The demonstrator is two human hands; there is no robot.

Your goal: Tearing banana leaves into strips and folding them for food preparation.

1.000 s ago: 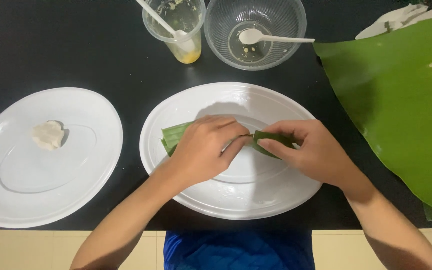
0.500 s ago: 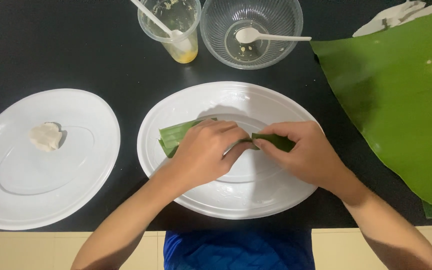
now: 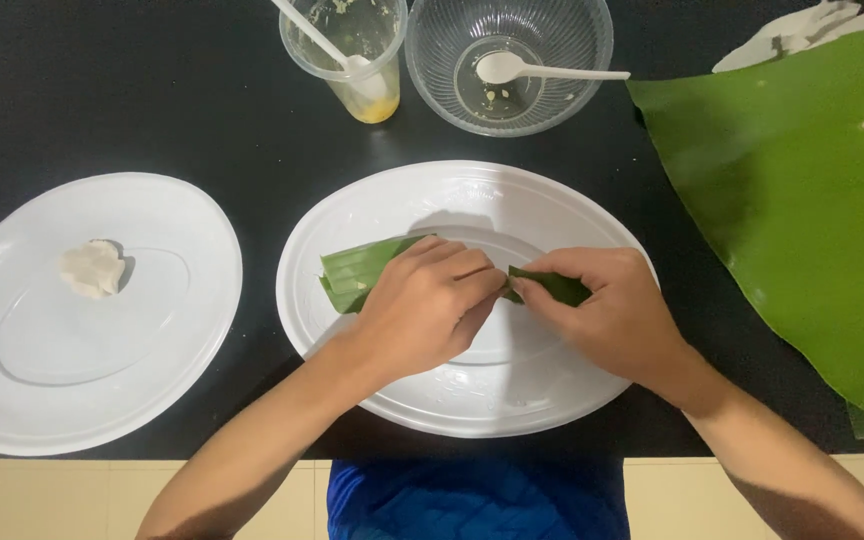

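Folded leaf parcel (image 3: pixel 362 272) | centre frame, on white oval plate (image 3: pixel 552 400) | left hand (image 3: pixel 427 305) pressed flat, pinning folds | right hand (image 3: pixel 607 310) pinching its right end shut

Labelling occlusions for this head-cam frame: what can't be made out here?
- Head view: middle of the folded leaf strip, covered by the left hand and right hand; any filling unseen.
- Large banana leaf: cut off by the right edge.
- White sheet beneath it: mostly hidden.
- Yellowish residue in the plastic cup: too small to identify.
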